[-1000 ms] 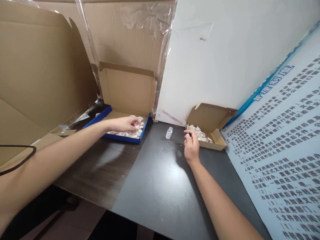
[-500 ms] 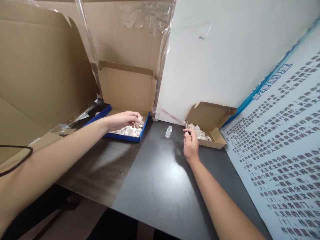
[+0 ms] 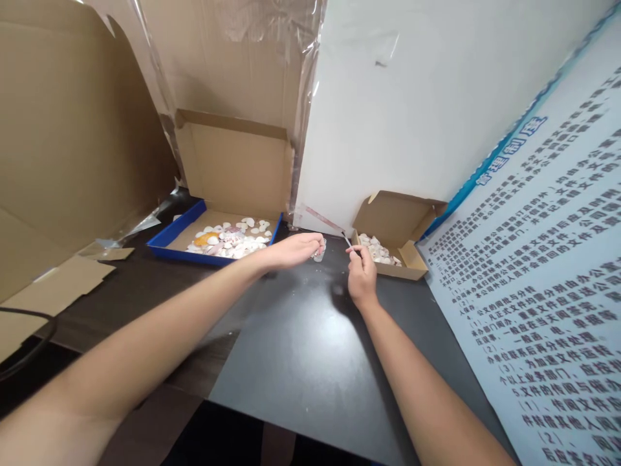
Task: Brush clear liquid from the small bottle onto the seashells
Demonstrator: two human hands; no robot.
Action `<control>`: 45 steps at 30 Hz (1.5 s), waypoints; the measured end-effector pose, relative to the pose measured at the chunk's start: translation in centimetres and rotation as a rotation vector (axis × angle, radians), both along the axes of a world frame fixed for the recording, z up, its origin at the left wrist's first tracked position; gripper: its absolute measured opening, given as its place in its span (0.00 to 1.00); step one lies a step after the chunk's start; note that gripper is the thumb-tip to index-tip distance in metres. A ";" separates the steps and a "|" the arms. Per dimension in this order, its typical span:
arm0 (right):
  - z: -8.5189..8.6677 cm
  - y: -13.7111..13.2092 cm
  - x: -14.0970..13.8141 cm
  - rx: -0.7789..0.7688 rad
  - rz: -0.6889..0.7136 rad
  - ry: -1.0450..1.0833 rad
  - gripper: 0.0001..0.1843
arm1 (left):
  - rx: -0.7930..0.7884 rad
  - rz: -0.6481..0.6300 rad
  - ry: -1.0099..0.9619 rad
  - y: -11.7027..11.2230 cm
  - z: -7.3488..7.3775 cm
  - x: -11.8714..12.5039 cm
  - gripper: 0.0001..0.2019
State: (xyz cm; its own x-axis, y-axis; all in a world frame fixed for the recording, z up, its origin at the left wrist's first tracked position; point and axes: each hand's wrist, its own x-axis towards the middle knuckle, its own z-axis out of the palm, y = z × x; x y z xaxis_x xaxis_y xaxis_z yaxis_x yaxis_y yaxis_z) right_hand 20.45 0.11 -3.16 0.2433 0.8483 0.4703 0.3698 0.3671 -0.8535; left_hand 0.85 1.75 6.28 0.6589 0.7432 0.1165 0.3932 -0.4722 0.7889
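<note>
The left hand [image 3: 295, 249] reaches to the small clear glass vial [image 3: 320, 250], which stands near the far edge of the dark counter [image 3: 301, 349], between the shallow blue-rimmed cardboard tray of pale shells [image 3: 167, 238] and the small brown cardboard box of shells [image 3: 412, 268]. Its grip is curled against the vial; whether it clasps it I cannot tell. The right hand [image 3: 361, 279] pinches a thin pale stick-like tool [image 3: 347, 241], tip toward the vial. Steadying the vial upright and bracing the right wrist on the counter would likely help.
</note>
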 end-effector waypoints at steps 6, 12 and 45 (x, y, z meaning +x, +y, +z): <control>0.4 -0.3 -0.3 -0.021 -0.018 0.077 0.08 | 0.079 0.264 -0.045 1.6 -3.3 0.4 0.06; 0.6 -0.4 -0.4 -0.028 -0.008 0.104 0.08 | 0.029 0.326 -0.027 1.8 -4.3 0.5 0.04; 1.5 -1.3 -0.9 0.000 -0.011 0.020 0.08 | 0.092 0.305 0.006 3.1 -7.4 1.8 0.14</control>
State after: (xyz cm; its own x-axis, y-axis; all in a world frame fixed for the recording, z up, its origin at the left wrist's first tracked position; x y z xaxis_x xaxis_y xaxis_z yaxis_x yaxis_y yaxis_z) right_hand 19.59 -1.16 -1.66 0.2621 0.8454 0.4654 0.3569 0.3632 -0.8607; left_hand 2.62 4.86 -1.15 0.4077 0.8933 0.1891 0.5326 -0.4009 0.7454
